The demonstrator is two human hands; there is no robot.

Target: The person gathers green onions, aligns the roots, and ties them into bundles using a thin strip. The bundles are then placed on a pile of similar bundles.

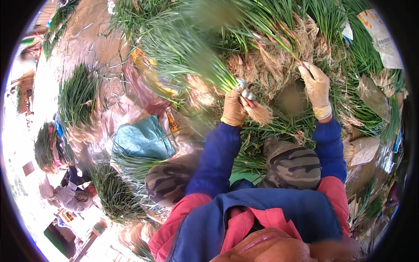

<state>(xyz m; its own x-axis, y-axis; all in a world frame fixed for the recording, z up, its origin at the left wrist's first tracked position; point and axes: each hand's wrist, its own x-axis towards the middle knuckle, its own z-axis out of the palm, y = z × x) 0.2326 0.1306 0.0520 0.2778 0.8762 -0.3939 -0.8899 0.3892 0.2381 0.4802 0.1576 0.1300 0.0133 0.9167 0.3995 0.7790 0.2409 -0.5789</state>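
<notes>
My gloved left hand point(236, 103) is closed around a bunch of green leafy stalks point(214, 70), resembling scallions or garlic chives. Their pale roots point(260, 113) stick out below the fist, and the leaves fan toward the upper left. Off to the right, my gloved right hand point(316, 85) pinches the reddish lower end of a single stalk point(291, 52) between thumb and fingers. Beyond both hands spreads a big heap of the same plants point(262, 29), with a thick mat of tan roots point(266, 70) facing me.
A teal plastic sheet point(142, 139) and a yellow bag point(147, 72) lie at left. More bundles point(78, 95) stand on the floor there. Another person point(73, 196) is at the lower left. A printed white sack point(381, 37) lies far right. My knees point(294, 165) flank loose leaves.
</notes>
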